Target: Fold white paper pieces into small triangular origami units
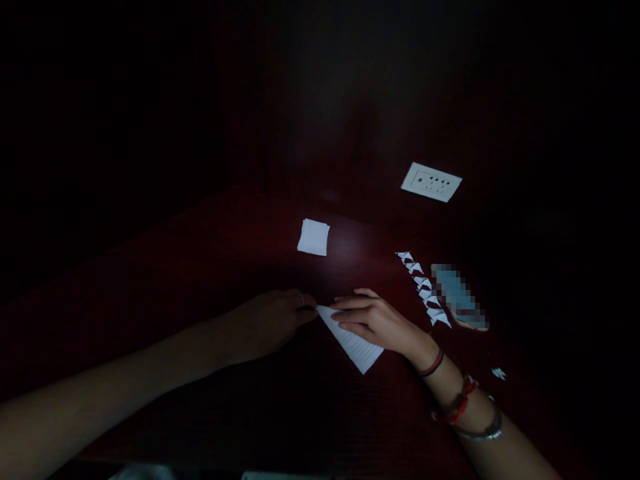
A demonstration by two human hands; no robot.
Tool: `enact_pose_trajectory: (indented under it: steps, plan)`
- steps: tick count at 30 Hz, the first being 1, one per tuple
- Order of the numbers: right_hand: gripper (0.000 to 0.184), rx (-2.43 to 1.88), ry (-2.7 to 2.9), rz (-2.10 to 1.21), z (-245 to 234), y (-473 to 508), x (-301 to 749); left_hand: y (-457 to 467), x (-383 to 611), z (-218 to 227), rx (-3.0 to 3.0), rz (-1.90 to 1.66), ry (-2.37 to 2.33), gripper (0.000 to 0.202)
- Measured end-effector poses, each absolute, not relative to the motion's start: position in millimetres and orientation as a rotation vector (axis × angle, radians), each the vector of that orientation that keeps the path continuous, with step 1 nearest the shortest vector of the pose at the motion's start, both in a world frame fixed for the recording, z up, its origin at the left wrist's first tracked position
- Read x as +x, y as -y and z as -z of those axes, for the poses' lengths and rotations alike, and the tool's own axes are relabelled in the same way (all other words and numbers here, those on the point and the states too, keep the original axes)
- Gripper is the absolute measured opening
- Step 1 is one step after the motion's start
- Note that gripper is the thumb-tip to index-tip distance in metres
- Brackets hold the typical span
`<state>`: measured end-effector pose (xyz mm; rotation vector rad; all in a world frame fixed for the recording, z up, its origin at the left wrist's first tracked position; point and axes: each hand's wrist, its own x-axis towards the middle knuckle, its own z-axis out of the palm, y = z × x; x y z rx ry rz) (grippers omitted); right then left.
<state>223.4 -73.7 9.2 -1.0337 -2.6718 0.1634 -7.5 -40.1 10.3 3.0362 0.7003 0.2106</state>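
Note:
A white lined paper strip [356,345] lies slantwise on the dark red table [210,267]. My left hand [273,321] is closed in a pinch on the strip's upper left tip. My right hand [373,319] lies over the strip's upper part, fingers stretched flat and pointing left, pressing it down. Bracelets and a bangle ring my right wrist.
A small stack of white paper squares [314,237] lies farther back. A row of several folded white paper triangles [424,289] runs along the right, beside a phone [459,297]. A white wall socket [431,182] is behind. A tiny paper scrap [499,373] lies at right.

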Motion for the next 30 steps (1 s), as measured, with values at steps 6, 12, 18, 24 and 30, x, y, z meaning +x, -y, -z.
enact_pose_trajectory:
  steps: [6,12,18,24,30]
  plan:
    - [0.024,-1.035,2.684,-0.135,-11,75,223,40,-6,-13,3.014,-0.203,-0.681,0.034]
    - [0.024,-1.031,2.701,-0.099,-13,75,222,38,-7,-10,2.966,-0.308,-0.661,0.035]
    - [0.023,-1.017,2.710,-0.087,-14,75,220,40,-10,-5,2.992,-0.314,-0.645,0.040]
    - [0.022,-0.983,2.709,-0.089,-16,76,219,41,-8,-2,3.036,-0.282,-0.684,0.040]
    - [0.020,-0.998,2.725,-0.062,-18,76,212,42,-6,0,3.055,-0.257,-0.702,0.039]
